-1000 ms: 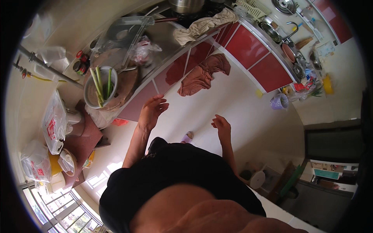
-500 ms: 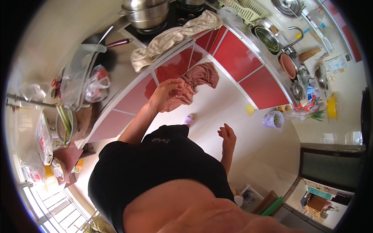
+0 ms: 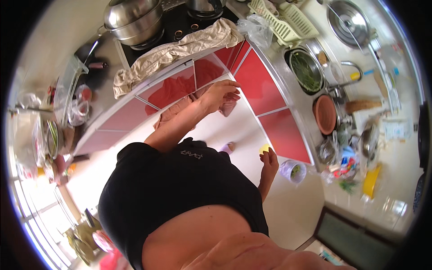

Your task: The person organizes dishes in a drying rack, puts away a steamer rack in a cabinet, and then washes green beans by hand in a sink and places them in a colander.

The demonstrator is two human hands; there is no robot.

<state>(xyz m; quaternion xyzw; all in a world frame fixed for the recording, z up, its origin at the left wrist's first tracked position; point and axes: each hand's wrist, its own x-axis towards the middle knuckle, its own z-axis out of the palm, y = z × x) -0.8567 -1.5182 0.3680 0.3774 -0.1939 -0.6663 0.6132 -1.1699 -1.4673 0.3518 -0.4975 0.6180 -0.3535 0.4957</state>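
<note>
The left hand (image 3: 222,93) is stretched forward and down, over the brown cloth (image 3: 180,110) that lies crumpled on the floor (image 3: 234,130) in front of the red cabinet doors (image 3: 258,74). The fingers are loosely curled and the grip is open; it holds nothing. The cloth is just under and behind this hand as the camera sees it, and part of it is hidden by the forearm, so I cannot tell if the fingertips touch it. Its long axis runs along the foot of the cabinets, from the corner toward the person's left.

The right hand (image 3: 270,162) hangs low at the person's side, well apart from the cloth, half open and empty. So the left hand is clearly the nearer one.

Above the doors, a beige towel (image 3: 175,51) hangs over the front edge of the bench (image 3: 270,54), beside the stove with a steel pot (image 3: 132,18). Further along the bench on the right there is a sink with a bowl of greens (image 3: 306,72) and a clay-coloured dish (image 3: 325,114). On the floor, a slipper (image 3: 227,147) is near the person's feet, and a small pale bucket (image 3: 293,171) stands by the last door. Nothing stands between the left hand and the cloth.
</note>
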